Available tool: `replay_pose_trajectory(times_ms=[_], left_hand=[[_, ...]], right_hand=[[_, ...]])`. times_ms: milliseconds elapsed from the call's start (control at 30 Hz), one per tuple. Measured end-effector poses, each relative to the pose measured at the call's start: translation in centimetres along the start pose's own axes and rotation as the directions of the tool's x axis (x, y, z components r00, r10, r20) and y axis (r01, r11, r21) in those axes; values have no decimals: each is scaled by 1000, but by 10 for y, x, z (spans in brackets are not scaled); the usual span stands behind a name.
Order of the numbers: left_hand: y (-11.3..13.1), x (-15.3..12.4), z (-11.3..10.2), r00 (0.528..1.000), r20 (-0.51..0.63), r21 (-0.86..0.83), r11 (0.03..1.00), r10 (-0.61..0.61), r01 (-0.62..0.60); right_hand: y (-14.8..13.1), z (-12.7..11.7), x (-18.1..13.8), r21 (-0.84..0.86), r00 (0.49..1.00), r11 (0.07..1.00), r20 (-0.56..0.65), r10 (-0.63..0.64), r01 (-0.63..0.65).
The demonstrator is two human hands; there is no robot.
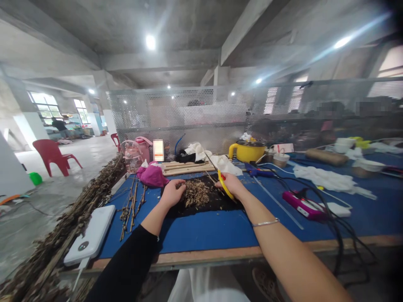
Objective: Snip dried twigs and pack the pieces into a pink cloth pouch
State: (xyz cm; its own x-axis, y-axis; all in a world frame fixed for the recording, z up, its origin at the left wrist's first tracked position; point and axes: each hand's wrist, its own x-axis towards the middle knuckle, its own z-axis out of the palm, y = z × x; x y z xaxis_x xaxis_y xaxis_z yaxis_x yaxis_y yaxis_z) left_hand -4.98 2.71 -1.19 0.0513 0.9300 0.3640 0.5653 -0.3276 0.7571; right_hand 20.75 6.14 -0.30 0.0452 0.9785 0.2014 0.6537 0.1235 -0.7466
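My right hand (231, 184) is closed around yellow-handled scissors (227, 186), whose blades point up and away to the left. A thin stick shows by its fingertips; whether they grip it I cannot tell. My left hand (173, 193) rests at the left edge of a pile of dry brown plant bits (197, 193), fingers curled in; what they hold, if anything, is hidden. Under the pile lies a black cloth (189, 210). Several dry stems (134, 203) lie left of my left hand, near a purple cloth bundle (153, 174). Pale sticks (182, 167) lie behind the pile.
A white power bank (91, 235) with a cable sits at the blue tabletop's (208, 235) front left. Long dried stalks (78, 214) run along the left side. A yellow pot (250, 151) stands behind; a purple device (304, 205) and black cables (335, 228) are right.
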Motion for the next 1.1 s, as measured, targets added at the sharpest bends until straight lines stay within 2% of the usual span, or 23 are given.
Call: replay_pose_trajectory(times_ms=[133, 267, 333, 467, 567, 733, 900, 1100], left_hand=[[6, -4, -3, 1000, -3, 100, 995, 20, -20], [15, -2, -4, 979, -150, 223, 969, 138, -103], [21, 0, -5, 967, -171, 234, 961, 191, -148], [31, 2, -2, 964, -77, 129, 961, 256, -245], [32, 1, 3, 961, -19, 61, 960, 275, -273], [31, -2, 4, 954, -47, 76, 954, 295, -291], [27, -1, -2, 965, -138, 221, 957, 225, -191], [20, 1, -5, 976, -177, 212, 973, 129, -91]], right_hand=[[-7, 2, -4, 161, 1000, 987, -14, -23, 25], [-26, 11, -16, 451, 982, 890, 127, -137, 66], [-38, 17, -25, 514, 963, 854, 182, -198, 79], [-57, 26, -38, 558, 940, 818, 183, -290, 144], [-61, 31, -41, 569, 928, 810, 206, -311, 145], [-61, 32, -42, 505, 930, 848, 212, -300, 159], [-60, 32, -42, 511, 925, 846, 228, -305, 153], [-54, 35, -40, 515, 908, 843, 264, -326, 153]])
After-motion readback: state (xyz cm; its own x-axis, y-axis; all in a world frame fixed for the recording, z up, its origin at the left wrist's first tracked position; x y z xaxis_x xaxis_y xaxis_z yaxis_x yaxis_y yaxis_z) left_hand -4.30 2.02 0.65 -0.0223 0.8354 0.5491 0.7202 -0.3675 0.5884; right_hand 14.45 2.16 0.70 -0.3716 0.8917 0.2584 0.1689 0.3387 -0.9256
